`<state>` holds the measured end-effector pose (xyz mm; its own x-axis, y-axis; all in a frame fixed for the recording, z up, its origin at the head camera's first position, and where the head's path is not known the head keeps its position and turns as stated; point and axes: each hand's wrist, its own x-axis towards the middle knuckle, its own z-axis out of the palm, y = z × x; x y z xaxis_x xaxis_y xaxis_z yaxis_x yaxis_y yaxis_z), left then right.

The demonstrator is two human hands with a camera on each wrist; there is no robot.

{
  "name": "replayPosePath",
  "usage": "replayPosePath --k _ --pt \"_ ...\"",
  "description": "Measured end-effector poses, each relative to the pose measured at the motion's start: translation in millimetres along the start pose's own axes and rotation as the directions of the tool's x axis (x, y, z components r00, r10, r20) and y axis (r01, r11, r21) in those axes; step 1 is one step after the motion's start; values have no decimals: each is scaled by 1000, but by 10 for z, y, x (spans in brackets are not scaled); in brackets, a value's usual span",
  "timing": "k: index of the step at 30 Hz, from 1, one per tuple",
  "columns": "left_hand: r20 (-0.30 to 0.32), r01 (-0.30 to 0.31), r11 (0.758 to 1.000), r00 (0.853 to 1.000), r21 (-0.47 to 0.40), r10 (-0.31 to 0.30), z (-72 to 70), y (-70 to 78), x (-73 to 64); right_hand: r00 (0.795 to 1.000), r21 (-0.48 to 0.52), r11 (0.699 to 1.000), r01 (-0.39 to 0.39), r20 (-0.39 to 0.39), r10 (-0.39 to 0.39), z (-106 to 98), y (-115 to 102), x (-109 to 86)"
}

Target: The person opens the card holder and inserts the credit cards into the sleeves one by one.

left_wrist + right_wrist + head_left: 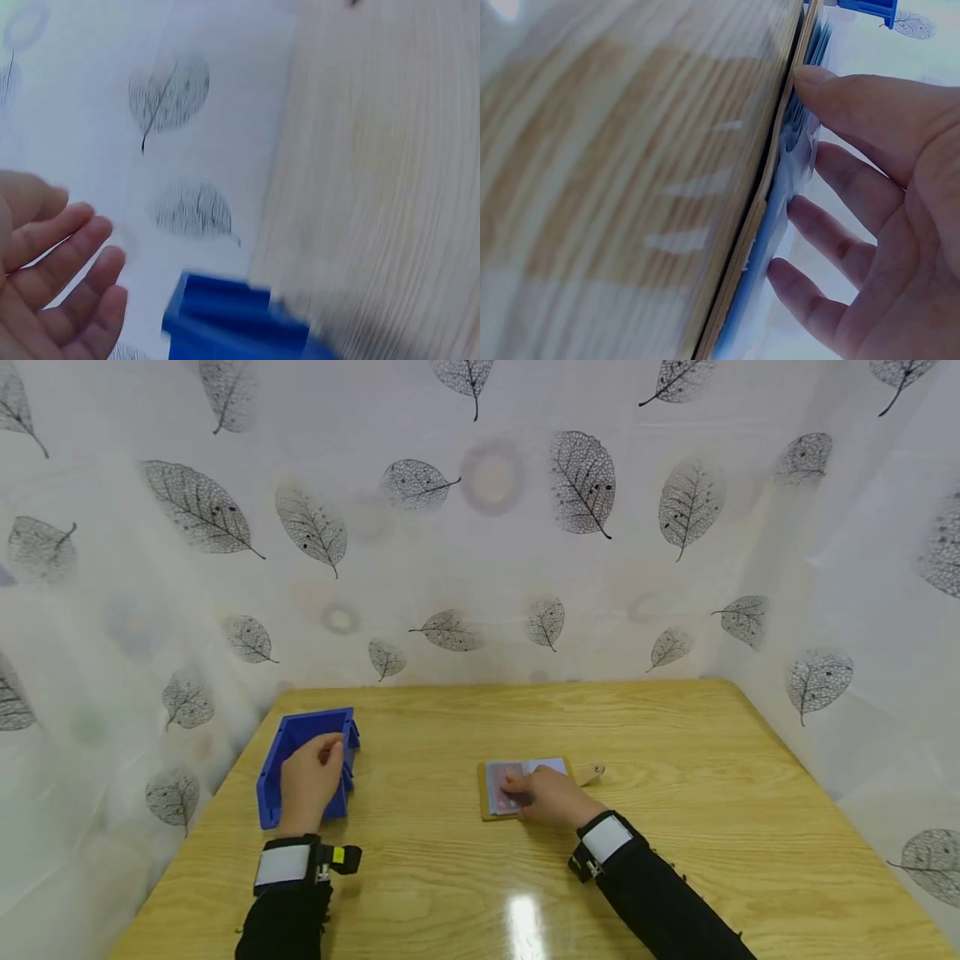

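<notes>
A card holder [483,793] with a tan cover and clear plastic sleeves lies opened out on the table. My right hand [551,795] is over it, thumb on the left sleeves. In the right wrist view, the thumb [817,79] meets the edges of the bluish sleeves [799,112], and the other fingertips touch a clear sleeve lower down, apart from the thumb. A reddish card shows under the plastic. My left hand [309,781] hovers at the blue bin [270,777], its fingers loosely curled with nothing in them.
A closure strap [592,773] with a snap sticks out to the right of the card holder. The wooden table [420,877] ends at a white curtain [450,568] with leaf prints, which hangs behind and along both sides.
</notes>
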<state>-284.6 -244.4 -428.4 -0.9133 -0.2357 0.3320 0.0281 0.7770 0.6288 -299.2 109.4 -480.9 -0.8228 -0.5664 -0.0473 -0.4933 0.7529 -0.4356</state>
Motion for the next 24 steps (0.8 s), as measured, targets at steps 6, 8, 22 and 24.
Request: replayPosePath --k 6,8,22,24 --pt "99 101 977 988 185 -121 -58 -376 156 1000 8 1000 10 -15 -10 -6 20 -14" --pt "166 78 964 978 253 -123 -19 -498 192 1000 8 1000 12 -15 -12 -5 21 -20" --pt "292 15 912 945 409 -146 195 -718 247 1000 -29 999 17 -8 -18 44 45 2" --pt "277 27 904 948 427 -159 213 -712 260 1000 -27 999 18 -10 -18 38 44 -2"
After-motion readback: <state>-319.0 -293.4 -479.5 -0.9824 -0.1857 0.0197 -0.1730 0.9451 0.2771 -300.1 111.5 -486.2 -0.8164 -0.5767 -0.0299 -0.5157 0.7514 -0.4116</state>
